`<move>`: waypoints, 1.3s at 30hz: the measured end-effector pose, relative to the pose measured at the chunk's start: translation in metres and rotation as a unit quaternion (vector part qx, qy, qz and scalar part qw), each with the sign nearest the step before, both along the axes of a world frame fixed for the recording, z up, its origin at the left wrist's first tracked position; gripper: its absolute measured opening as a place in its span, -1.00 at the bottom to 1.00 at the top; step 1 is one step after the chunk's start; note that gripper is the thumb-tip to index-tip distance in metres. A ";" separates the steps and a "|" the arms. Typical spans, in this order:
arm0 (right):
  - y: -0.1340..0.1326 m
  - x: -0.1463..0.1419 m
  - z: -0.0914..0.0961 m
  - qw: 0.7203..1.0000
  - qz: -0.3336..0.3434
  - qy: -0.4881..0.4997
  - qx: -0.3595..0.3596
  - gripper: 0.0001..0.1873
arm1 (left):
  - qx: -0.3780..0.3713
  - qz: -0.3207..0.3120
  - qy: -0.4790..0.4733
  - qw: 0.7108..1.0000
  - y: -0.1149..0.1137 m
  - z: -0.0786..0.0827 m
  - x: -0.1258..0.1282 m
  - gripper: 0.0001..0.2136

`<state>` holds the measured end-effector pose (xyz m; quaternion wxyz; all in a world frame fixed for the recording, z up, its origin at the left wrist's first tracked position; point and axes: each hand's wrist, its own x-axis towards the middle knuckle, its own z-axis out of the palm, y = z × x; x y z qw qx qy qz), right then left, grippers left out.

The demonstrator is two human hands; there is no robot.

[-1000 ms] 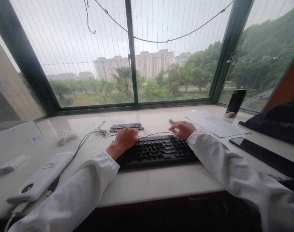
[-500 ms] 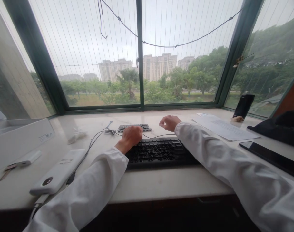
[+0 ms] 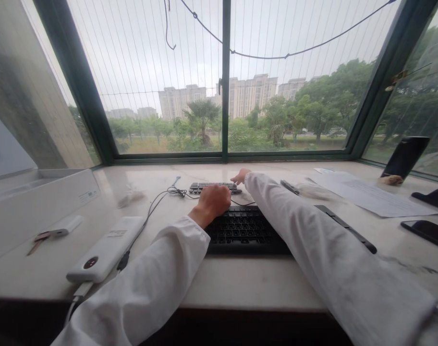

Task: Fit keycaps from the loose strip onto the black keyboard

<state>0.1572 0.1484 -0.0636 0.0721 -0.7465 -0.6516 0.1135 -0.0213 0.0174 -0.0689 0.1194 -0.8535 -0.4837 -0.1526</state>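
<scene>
My left hand (image 3: 212, 203) lies on the far left corner of the black keyboard (image 3: 244, 230), knuckles up, fingers curled down over its far edge. My right arm crosses over the keyboard in a white sleeve. My right hand (image 3: 240, 176) reaches to the right end of a small black keypad (image 3: 212, 186) behind the keyboard; its fingers point forward and touch or hover just over it, and I see nothing in them. A thin black cable (image 3: 157, 202) runs from the keypad area to the left.
A white power bank (image 3: 105, 249) with a plugged cable lies front left, beyond it a key and small white adapter (image 3: 66, 224) and an open white box (image 3: 42, 192). Right: papers (image 3: 370, 197), a flat phone (image 3: 426, 231), a leaning black device (image 3: 404, 156), a dark pen (image 3: 289, 187). Window behind.
My right hand has left the keyboard's right end and moved left and forward to the small keypad. The left hand stays on the keyboard. The view has shifted left.
</scene>
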 end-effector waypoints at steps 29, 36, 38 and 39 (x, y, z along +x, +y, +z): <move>-0.099 0.080 0.028 0.982 0.128 0.110 0.087 -0.60 | 0.012 -0.027 -0.004 1.000 -0.007 0.001 0.004 -0.57; -0.162 0.104 0.006 0.970 0.173 0.164 0.047 -0.53 | -0.005 -0.064 -0.016 0.998 -0.018 -0.004 0.015 -0.58; -0.166 0.104 0.002 0.969 0.187 0.160 0.017 -0.55 | 0.006 -0.079 -0.012 0.997 -0.020 -0.007 0.018 -0.58; -0.168 0.104 0.002 0.969 0.192 0.156 0.007 -0.57 | 0.012 -0.084 -0.009 0.996 -0.021 -0.008 0.019 -0.58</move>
